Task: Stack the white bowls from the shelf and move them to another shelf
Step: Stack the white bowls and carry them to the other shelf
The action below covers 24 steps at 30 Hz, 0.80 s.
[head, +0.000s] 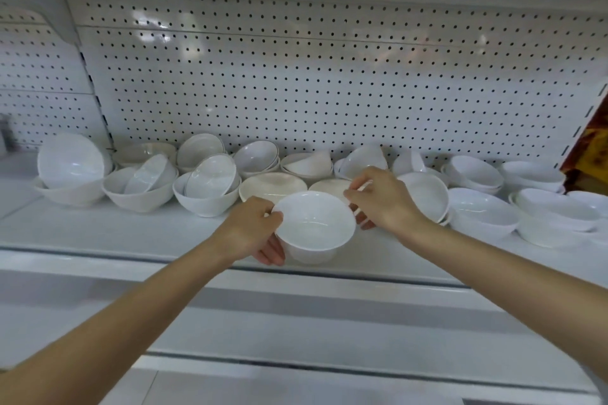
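Person; two arms in view.
Left grip (250, 227), left of the bowl (314, 220): a bare hand, slim fingers, knuckles showing.
Left forearm (131, 316), below and left of the bowl: bare, slender, smooth, uncovered to the picture's edge.
Right grip (385, 200), right of the bowl: a bare hand, likewise slim.
Right forearm (510, 276), below and right of the bowl: bare, uncovered to the edge.

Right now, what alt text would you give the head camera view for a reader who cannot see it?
A person's left hand and right hand hold a white bowl by opposite sides of its rim, at the front of a white shelf. Behind it, many more white bowls sit loosely nested in a row along a pegboard back wall.
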{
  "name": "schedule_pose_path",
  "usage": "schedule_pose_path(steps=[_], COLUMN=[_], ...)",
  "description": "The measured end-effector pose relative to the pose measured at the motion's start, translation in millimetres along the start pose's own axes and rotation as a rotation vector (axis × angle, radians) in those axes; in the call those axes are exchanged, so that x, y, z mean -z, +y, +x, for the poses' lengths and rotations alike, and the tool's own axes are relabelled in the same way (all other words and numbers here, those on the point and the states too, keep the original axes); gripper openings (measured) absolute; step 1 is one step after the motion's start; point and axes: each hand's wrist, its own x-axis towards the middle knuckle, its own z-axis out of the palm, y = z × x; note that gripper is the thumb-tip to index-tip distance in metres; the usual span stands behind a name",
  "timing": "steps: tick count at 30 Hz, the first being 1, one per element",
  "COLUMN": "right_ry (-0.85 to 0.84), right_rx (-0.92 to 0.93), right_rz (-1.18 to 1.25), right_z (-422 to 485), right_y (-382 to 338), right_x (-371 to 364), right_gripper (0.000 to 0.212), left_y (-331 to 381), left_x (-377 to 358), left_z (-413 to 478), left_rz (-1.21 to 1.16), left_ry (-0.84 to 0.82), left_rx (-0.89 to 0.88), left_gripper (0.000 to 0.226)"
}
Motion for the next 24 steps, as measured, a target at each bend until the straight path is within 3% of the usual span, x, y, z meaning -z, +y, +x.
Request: schedule_pose_path(steps=[6,12,24], right_ry=[-0.272,-0.3,-0.376], right_rx=[-0.239,-0.415,-0.342], right_rz=[0.182,0.46,0.33], right_z=[-38.9,-45.3,-36.6], right_y=[1.7,6.6,14.9], right_x=[-0.2,-14.9,-25.8], right_gripper=[0.019,0.026,0.025], left_y=[-7.6,-17.8,-27.3], left_x=[-2.5,-5.6,-4.4], left_z=[3.9,9.1,9.1], left_rz=[0.002,-0.018,-0.064], left_ry=[0.012,-0.007,-0.032], left_rx=[0.051,0.088,0.133], left_gripper=[0.023,0.026,0.025])
